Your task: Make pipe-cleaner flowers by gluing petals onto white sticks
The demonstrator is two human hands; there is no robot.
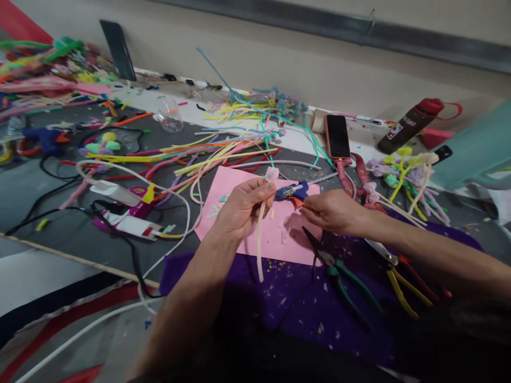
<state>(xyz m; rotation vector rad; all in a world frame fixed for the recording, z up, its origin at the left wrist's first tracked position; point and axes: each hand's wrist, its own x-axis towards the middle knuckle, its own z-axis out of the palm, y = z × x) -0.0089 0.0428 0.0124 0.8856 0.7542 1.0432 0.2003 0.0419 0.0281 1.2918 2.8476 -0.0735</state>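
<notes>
Two hands meet over the pink sheet [255, 234] at the middle of the counter [51, 181]. The left hand [241, 208] has its grip pinched on a cream pipe-cleaner stem [259, 244], thumb and fingers closed near its top, just below a small pale pink flower head [272, 173]. The stem's long axis runs close to vertical in the view, from the flower at 12 o'clock down to a free end at 6 o'clock over the purple cloth [287, 303].

From the stem's top, the blue glue gun [293, 191] lies at 3 o'clock, its long axis roughly level and its nozzle end facing 9 o'clock toward the flower, just beside it; whether they touch cannot be told. The right hand [333, 211] closes its grip on the gun's orange-trimmed rear, so that hand is the nearer one to the gun.

At 5 o'clock from the gun, green-handled pliers [343, 282] lie on the cloth, with yellow-handled pliers [403, 287] further toward 4 o'clock.
</notes>
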